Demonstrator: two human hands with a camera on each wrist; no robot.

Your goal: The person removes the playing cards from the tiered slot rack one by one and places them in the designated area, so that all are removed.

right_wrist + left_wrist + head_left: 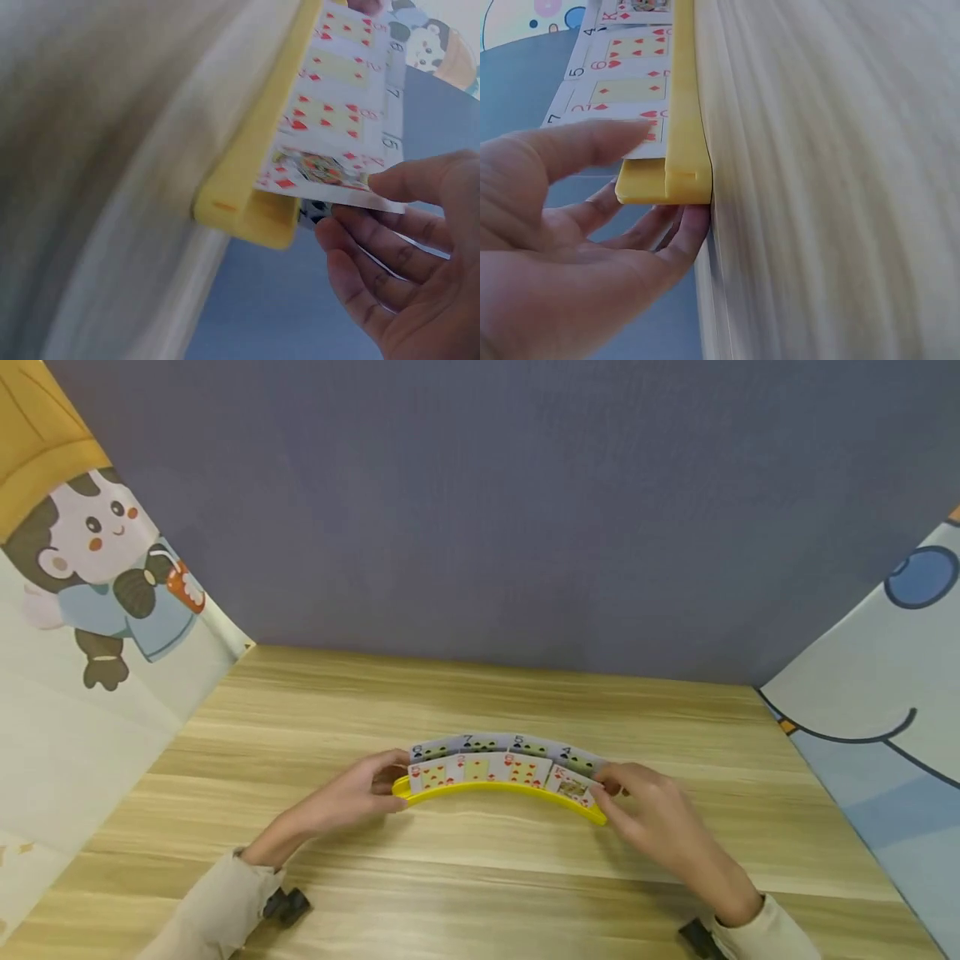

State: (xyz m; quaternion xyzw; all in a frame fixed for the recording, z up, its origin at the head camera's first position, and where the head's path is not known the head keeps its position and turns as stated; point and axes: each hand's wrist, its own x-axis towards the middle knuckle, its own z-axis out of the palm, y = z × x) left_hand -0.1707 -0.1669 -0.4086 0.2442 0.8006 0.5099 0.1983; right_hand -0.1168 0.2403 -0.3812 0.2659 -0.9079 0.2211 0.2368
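Note:
A curved yellow card holder (480,787) stands on the table with two rows of playing cards upright in it. The front row shows a red five (433,775), two (476,768), six (522,770) and a king of diamonds (319,169). Behind it rise a black six, seven, five and four (577,758). My left hand (360,793) curls round the holder's left end, one finger lying over the red five's face in the left wrist view. At the right end my right hand (652,810) pinches the king's outer edge, thumb in front and fingers behind.
The wood-grain table (450,877) runs back to a dark blue-grey wall (480,510). Printed cartoon panels flank it, a chef figure (120,552) at left and a white and blue one (885,693) at right. Black wrist devices (287,907) sit beside both sleeves.

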